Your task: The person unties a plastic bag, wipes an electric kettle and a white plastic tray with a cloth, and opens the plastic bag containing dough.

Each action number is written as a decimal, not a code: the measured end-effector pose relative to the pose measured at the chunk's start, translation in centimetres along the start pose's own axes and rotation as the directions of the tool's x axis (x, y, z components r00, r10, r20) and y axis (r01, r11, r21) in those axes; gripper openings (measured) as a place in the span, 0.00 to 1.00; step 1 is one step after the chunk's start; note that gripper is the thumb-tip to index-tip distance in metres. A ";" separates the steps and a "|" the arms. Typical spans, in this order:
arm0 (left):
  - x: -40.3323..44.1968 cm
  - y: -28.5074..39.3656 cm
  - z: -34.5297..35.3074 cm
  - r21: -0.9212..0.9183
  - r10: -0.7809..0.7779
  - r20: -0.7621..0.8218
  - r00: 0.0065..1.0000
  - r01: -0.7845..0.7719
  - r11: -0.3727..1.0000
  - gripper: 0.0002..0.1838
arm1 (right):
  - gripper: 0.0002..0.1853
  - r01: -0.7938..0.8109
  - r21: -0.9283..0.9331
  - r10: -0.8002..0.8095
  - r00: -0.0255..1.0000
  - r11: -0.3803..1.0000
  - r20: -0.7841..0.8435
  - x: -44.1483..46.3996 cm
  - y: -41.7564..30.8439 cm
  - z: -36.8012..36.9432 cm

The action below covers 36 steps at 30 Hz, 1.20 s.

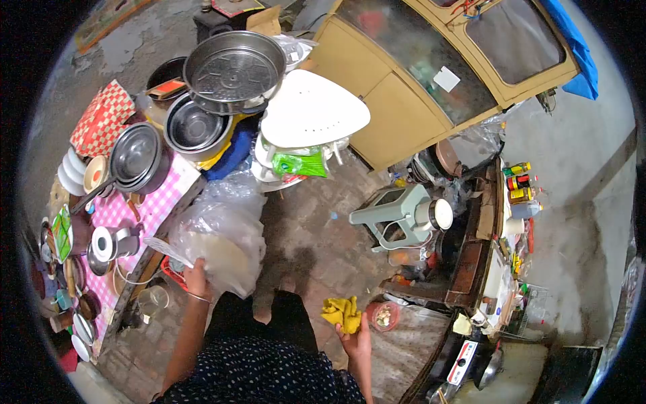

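My right hand (356, 342) is closed on a crumpled yellow cloth (343, 314), held low in front of me. On the other side, my left hand (196, 280) is closed at the edge of a big clear plastic bag (225, 209). Something pale and rounded shows through the bag's lower part. A flat whitish strip (168, 252) juts out to the left of that hand; whether it belongs to the bag I cannot tell. Just right of the yellow cloth is a reddish bowl (383, 316) with pale pieces in it.
On the left, a table with a pink checked cloth (151, 198) bears pots, bowls and a kettle (114, 242). A white stool (313, 111) and a steamer pan (234, 67) stand ahead. Rightward are a grey-green stool (397, 215), a yellow cabinet (397, 87) and a stove (462, 362).
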State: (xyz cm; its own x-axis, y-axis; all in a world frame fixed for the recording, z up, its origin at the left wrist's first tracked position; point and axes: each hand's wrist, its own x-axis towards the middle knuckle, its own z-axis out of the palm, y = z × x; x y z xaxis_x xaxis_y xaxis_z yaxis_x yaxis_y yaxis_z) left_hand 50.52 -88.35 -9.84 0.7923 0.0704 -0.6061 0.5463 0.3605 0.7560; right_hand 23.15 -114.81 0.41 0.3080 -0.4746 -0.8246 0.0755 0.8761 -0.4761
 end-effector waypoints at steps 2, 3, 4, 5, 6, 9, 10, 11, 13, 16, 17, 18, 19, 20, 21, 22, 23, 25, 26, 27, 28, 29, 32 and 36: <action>0.5 0.3 2.3 -0.005 0.015 -0.032 0.999 -0.015 1.000 0.14 | 0.19 -0.011 -0.044 0.012 1.000 0.999 0.026 2.1 -2.0 1.9; 0.9 0.5 3.3 -0.007 0.045 -0.064 0.997 -0.046 0.999 0.14 | 0.19 -0.014 -0.053 0.016 0.999 0.998 0.028 3.3 -3.0 2.7; 2.0 -0.2 3.7 -0.007 0.056 -0.075 0.996 -0.057 0.998 0.14 | 0.20 -0.022 -0.096 0.028 0.998 0.995 0.060 4.8 -4.1 3.6; 2.6 -0.3 4.7 -0.012 0.058 -0.085 0.995 -0.060 0.998 0.14 | 0.20 -0.028 -0.139 0.041 0.995 0.990 0.091 6.2 -5.4 4.7; 2.9 -0.3 5.5 -0.012 0.092 -0.090 0.992 -0.093 0.996 0.14 | 0.20 -0.040 -0.147 0.054 0.994 0.988 0.097 7.3 -6.7 6.2; 4.2 -0.9 7.8 -0.031 0.099 -0.128 0.987 -0.104 0.994 0.15 | 0.20 0.014 -0.279 0.073 0.952 0.960 0.299 14.0 -11.2 8.5; 4.2 -0.9 8.5 0.001 0.097 -0.146 0.984 -0.098 0.995 0.15 | 0.19 0.036 -0.305 0.063 0.949 0.952 0.309 16.2 -12.7 9.8; 4.0 -1.1 9.6 0.032 0.092 -0.165 0.982 -0.088 0.996 0.16 | 0.17 0.061 -0.307 0.023 0.965 0.950 0.261 18.2 -14.5 11.5; 3.4 -0.8 12.9 -0.034 0.149 -0.231 0.962 -0.161 0.986 0.15 | 0.15 0.114 -0.393 0.023 0.945 0.913 0.327 22.3 -17.7 16.5; 3.9 -2.4 14.5 0.001 0.183 -0.330 0.926 -0.194 0.981 0.15 | 0.16 0.336 -0.651 -0.091 0.921 0.680 0.380 28.4 -21.6 23.2; 3.3 -1.6 16.5 -0.025 0.155 -0.378 0.913 -0.178 0.984 0.15 | 0.17 0.446 -0.672 -0.123 0.873 0.591 0.471 31.1 -22.5 25.1; 2.6 -1.1 17.8 -0.050 0.119 -0.427 0.897 -0.155 0.987 0.15 | 0.17 0.587 -0.672 -0.159 0.794 0.451 0.587 31.7 -23.6 28.2; 2.1 -1.0 18.5 -0.041 0.113 -0.447 0.888 -0.146 0.988 0.15 | 0.18 0.706 -0.643 -0.168 0.701 0.298 0.693 32.2 -24.7 31.2; 1.8 -0.9 19.0 -0.033 0.080 -0.466 0.881 -0.108 0.994 0.15 | 0.19 0.745 -0.639 -0.177 0.666 0.190 0.724 34.7 -25.0 32.8; 2.0 -1.0 19.7 -0.027 0.050 -0.483 0.874 -0.072 0.997 0.15 | 0.19 0.778 -0.623 -0.184 0.626 0.082 0.758 36.8 -25.1 34.8; 2.1 -1.3 20.0 -0.027 0.046 -0.496 0.867 -0.069 0.997 0.15 | 0.20 0.828 -0.561 -0.200 0.551 0.008 0.810 38.7 -25.2 36.7; 2.2 -1.7 20.0 -0.029 0.060 -0.482 0.874 -0.085 0.996 0.15 | 0.21 0.869 -0.490 -0.209 0.468 -0.068 0.859 39.9 -25.2 38.7; 2.2 -2.3 20.5 -0.035 0.069 -0.482 0.874 -0.097 0.995 0.15 | 0.21 0.875 -0.434 -0.209 0.393 -0.214 0.895 43.2 -24.4 41.8; 2.3 -2.4 20.9 -0.039 0.063 -0.494 0.867 -0.095 0.995 0.15 | 0.21 0.859 -0.368 -0.213 0.308 -0.356 0.927 44.6 -23.9 42.9; 2.5 -2.6 21.3 -0.043 0.057 -0.503 0.863 -0.091 0.995 0.15 | 0.21 0.860 -0.364 -0.204 0.309 -0.357 0.929 45.8 -23.2 43.6; 2.6 -3.1 21.5 -0.047 0.051 -0.509 0.859 -0.087 0.995 0.15 | 0.20 0.732 -0.410 -0.087 0.437 -0.544 0.895 46.7 -22.2 43.9; 2.9 -3.7 21.5 -0.068 0.042 -0.518 0.855 -0.090 0.994 0.16 | 0.20 0.573 -0.400 -0.002 0.571 -0.715 0.821 47.5 -20.9 43.9; 4.5 -4.7 21.4 -0.106 0.006 -0.522 0.853 -0.071 0.992 0.17 | 0.15 0.497 -0.265 -0.092 0.346 -0.826 0.934 47.0 -14.6 42.3; 6.1 -5.7 22.7 -0.113 -0.005 -0.502 0.865 -0.060 0.992 0.16 | 0.20 0.647 -0.230 0.054 0.388 -0.726 0.920 41.7 -9.6 42.5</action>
State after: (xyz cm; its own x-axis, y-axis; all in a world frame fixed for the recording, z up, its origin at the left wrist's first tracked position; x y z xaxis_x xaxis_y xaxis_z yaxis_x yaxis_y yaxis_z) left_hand 58.45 -111.10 -12.21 0.5455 0.5262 -0.6524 0.4638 0.4588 0.7579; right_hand 75.57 -139.43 -16.45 0.9962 -0.0593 -0.0643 -0.0740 -0.9632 -0.2585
